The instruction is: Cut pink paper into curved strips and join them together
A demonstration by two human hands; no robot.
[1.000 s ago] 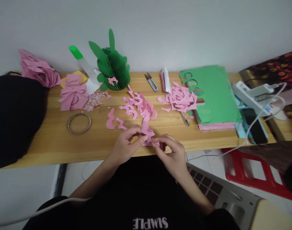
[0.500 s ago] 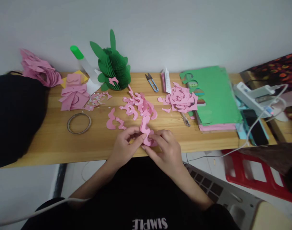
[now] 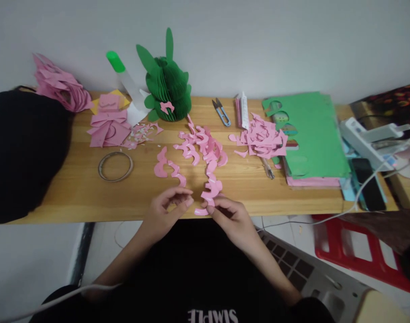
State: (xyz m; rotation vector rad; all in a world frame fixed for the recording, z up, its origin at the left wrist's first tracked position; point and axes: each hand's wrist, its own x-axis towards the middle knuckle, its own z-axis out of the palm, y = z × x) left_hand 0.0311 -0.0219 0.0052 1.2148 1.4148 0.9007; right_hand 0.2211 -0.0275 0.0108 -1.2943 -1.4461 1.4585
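My right hand (image 3: 232, 216) pinches the lower part of a wavy pink paper strip (image 3: 210, 194) with light edges. The strip hangs in scalloped curves over the table's front edge area, and its top end reaches a pile of similar pink cut pieces (image 3: 202, 142). My left hand (image 3: 171, 207) is to the left of the strip, apart from it, with thumb and forefinger curved and a small gap between the tips; nothing shows in it. Just above that hand lie two wavy pink pieces, one of them a rounded piece (image 3: 160, 167).
A roll of tape (image 3: 100, 172) lies left; a black bag (image 3: 26, 157) fills the far left. Behind stand a green paper figure (image 3: 167, 89) and a green-capped bottle (image 3: 124, 78). Blue snips (image 3: 221, 113), pink scraps (image 3: 260, 139), green sheets (image 3: 316, 139) and a phone (image 3: 368, 184) spread rightward.
My left hand has let go of the pink strip and moved slightly left. The strip, bunched between both hands before, now stretches out lengthwise from my right hand. The view has shifted slightly.
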